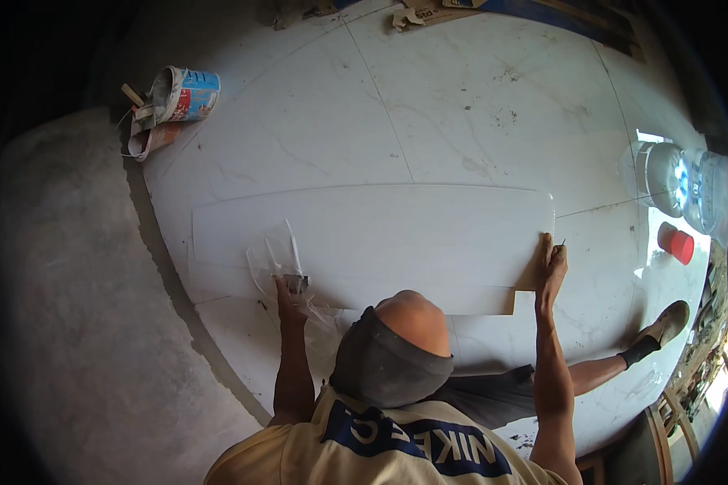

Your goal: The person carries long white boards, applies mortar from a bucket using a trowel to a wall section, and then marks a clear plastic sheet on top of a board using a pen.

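Observation:
A long, glossy white panel lies across the tiled floor in front of me, its long side running left to right. Along its near edge shows another pale strip, with a squared notch at the right corner. My left hand is closed on crumpled clear plastic film over the panel's near left part. A small dark piece, too unclear to name, sits by those fingers. At the right end, my right hand grips the panel's edge. A thin dark tip sticks out beside its fingers.
Paint buckets stand far left, beside a bare concrete surface. Large clear water bottles and a red cup are on the right. Torn cardboard lies at the far edge. A shod foot rests at right.

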### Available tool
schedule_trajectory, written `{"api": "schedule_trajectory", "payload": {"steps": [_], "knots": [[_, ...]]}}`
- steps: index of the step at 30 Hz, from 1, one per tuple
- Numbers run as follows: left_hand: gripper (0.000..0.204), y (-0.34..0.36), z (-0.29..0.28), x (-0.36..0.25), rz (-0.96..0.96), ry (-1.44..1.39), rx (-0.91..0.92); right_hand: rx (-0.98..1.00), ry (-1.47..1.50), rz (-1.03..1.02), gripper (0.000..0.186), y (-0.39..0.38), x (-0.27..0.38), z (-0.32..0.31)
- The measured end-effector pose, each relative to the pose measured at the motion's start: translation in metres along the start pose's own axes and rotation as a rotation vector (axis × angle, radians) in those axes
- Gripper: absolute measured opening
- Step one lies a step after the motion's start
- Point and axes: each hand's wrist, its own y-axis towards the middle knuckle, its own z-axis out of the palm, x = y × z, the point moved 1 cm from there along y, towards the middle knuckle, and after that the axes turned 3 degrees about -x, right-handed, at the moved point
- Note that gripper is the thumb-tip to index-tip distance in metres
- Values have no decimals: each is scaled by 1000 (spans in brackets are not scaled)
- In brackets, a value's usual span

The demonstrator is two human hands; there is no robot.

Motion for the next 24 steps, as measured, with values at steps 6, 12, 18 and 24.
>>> {"api": "schedule_trajectory", "payload": {"steps": [6,12,18,24], "knots": [[66,-41,49,-27,12,11,15,227,42,-17,46,35,20,-8],[65,-68,113,-49,-17,-79,157,172,118,160,50,41,67,-68],[68,-75,158,-77,-266,-221,-4,-23,-280,-50,59,34,105,-178],[63,-112,186,-103,-319,-386,-51,-179,-504,-265,63,11,133,-259]]}}
